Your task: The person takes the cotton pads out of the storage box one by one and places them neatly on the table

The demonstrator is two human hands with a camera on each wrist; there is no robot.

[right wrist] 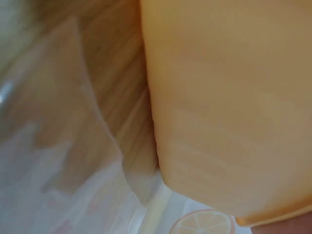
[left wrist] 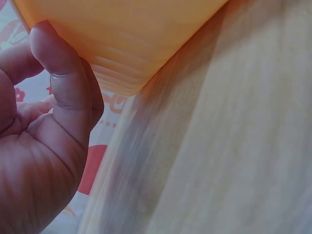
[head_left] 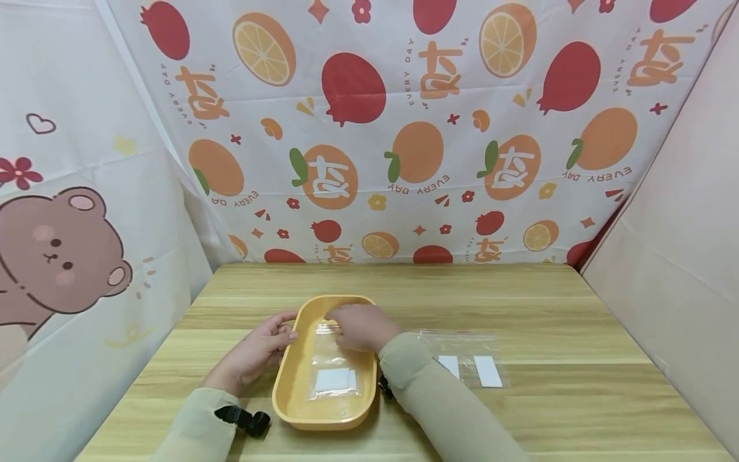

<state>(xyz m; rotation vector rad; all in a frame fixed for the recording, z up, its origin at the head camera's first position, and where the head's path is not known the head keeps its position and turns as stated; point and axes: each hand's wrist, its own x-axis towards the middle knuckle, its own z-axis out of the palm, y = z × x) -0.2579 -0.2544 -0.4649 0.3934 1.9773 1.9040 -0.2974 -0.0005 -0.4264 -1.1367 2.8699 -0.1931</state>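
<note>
A yellow oval tray (head_left: pixel 283 391) stands on the table in the head view. My left hand (head_left: pixel 258 351) holds its left rim, the thumb at the edge and the other fingers outside. The left wrist view shows this hand (left wrist: pixel 53 131) against the tray wall (left wrist: pixel 131 44). Inside the tray lies a clear zip bag (head_left: pixel 329 350) with white rectangular pieces (head_left: pixel 333 380). My right hand (head_left: pixel 365 326) reaches over the right rim, its bent fingers at the bag's upper end. Whether they pinch the bag is hidden.
To the tray's right, partly behind the right sleeve, clear zip bags (head_left: pixel 470 343) with white pieces (head_left: pixel 487 371) lie on the wooden table (head_left: pixel 577 385). A fruit-print cloth (head_left: pixel 404 212) hangs along the table's back edge. Pale cloths hang at both sides.
</note>
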